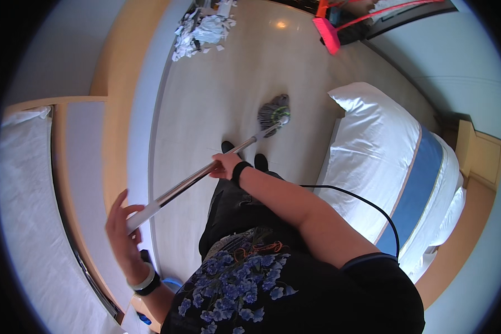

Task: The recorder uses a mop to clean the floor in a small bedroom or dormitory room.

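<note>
A string mop with a grey head (271, 110) lies against the pale floor ahead of my feet. Its shiny metal handle (185, 187) slants back to the lower left. My right hand (227, 165) is wrapped around the handle's middle, just above my dark shoes. At the handle's upper end, my left hand (123, 234) holds the white grip (144, 216) loosely, several fingers spread and the grip's end against the palm. A black band is on each wrist, with a pale one also on the left.
A bed with white bedding (371, 125) and a blue runner (419, 188) stands on the right. Ahead left is a heap of torn paper scraps (204, 31). A pink broom (327, 35) is at the far right. A black cable (363, 197) curves beside the bed. Wood-edged furniture (117, 108) lines the left.
</note>
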A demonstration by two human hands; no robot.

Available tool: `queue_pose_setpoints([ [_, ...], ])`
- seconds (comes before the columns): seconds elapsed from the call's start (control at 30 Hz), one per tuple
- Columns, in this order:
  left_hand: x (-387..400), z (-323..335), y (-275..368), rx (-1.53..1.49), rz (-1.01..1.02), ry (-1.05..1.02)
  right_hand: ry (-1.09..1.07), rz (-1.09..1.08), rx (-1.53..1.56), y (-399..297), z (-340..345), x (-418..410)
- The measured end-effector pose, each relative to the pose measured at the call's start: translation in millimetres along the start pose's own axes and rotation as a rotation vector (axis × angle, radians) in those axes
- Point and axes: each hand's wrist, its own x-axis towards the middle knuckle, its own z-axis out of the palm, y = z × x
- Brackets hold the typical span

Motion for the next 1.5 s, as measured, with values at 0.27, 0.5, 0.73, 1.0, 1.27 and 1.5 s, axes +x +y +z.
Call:
queue_pose_setpoints([
  [0.27, -21, 108, 4, -0.092, -0.055, -0.304, 0.203, -0.216, 0.129, -23, -124, -19],
  [0.5, -28, 112, 22, 0.007, 0.107, -0.214, 0.107, -0.225, 0.277, -10, -118, -49],
  [0.73, -41, 53, 32, 0.163, 0.380, -0.156, -0.120, -0.019, 0.291, -2, -63, -65],
  [1.0, -96, -7, 37, 0.317, 0.372, 0.164, -0.346, 0.085, 0.101, 16, 21, -56],
  [1.27, -165, 30, 42, 0.404, 0.320, 0.134, -0.382, 0.030, -0.248, 35, 53, -27],
  [1.5, -177, 18, 28, 0.476, 0.469, 0.226, -0.333, 0.083, -0.346, 68, 48, -38],
])
